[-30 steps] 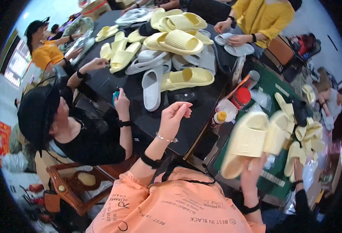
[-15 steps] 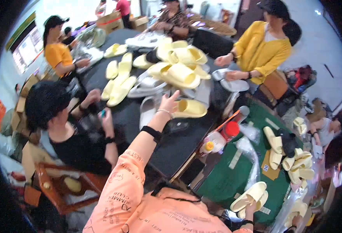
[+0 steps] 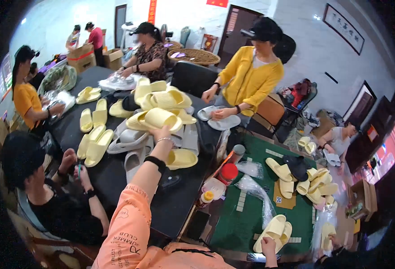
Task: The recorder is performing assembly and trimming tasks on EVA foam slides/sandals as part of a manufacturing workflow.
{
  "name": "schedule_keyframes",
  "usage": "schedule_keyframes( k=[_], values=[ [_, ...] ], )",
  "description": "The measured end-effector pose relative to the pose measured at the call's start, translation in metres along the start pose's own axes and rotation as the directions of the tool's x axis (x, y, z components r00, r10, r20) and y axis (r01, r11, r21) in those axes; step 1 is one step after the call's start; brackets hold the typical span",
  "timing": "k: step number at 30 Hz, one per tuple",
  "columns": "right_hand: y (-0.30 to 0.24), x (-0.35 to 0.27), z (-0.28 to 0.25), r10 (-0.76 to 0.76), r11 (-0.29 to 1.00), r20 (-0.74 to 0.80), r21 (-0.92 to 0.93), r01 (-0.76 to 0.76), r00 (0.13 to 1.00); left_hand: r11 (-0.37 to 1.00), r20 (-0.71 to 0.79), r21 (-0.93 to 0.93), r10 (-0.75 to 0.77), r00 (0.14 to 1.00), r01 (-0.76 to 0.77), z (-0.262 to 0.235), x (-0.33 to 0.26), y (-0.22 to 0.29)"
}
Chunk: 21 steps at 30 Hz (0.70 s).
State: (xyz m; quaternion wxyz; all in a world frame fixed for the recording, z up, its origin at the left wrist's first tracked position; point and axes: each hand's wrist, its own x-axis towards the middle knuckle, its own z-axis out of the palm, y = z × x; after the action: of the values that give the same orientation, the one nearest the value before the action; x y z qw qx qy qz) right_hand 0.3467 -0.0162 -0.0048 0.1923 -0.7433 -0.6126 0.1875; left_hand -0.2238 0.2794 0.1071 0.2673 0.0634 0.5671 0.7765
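Observation:
My left hand point(image 3: 163, 133) reaches across the dark table to the slipper pile. Its fingers close on the near end of a yellow slipper point(image 3: 164, 118) on top; the fingertips are partly hidden. Under and beside it lie more yellow slippers and several grey slippers point(image 3: 135, 162). Another yellow slipper point(image 3: 182, 159) rests just right of my left wrist. At the lower right, my right hand point(image 3: 268, 246) is closed on a pair of yellow slippers point(image 3: 276, 227), side by side over the green table.
A red-lidded jar point(image 3: 228, 173), a yellow-capped bottle point(image 3: 205, 197) and clear plastic bags point(image 3: 256, 193) stand or lie between the tables. More yellow slippers point(image 3: 321, 184) and a black cap point(image 3: 297, 167) are on the green table point(image 3: 228, 220). Co-workers point(image 3: 255, 74) work around the dark table.
My left hand was open above the pile and now grips a yellow slipper. The view has swung right, so the scene appears further left. My right hand keeps the yellow pair.

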Motion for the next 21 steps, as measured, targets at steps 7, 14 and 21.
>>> schedule_keyframes(
  k=[7,14,21],
  values=[
    [-0.105,0.042,0.009,-0.104,0.968,0.061,0.235,0.087,0.993,0.951,0.17,-0.307,0.088,0.982,-0.032,-0.038,-0.085,0.078],
    [-0.275,0.062,0.022,-0.407,0.812,0.342,0.56,0.164,0.847,0.938,0.507,-0.299,0.0,0.862,0.176,-0.157,-0.206,0.073],
    [-0.347,0.053,0.052,-0.79,0.171,0.477,0.774,-0.61,0.385,0.87,0.762,-0.025,-0.302,0.573,0.493,-0.213,-0.234,0.045]
  ],
)
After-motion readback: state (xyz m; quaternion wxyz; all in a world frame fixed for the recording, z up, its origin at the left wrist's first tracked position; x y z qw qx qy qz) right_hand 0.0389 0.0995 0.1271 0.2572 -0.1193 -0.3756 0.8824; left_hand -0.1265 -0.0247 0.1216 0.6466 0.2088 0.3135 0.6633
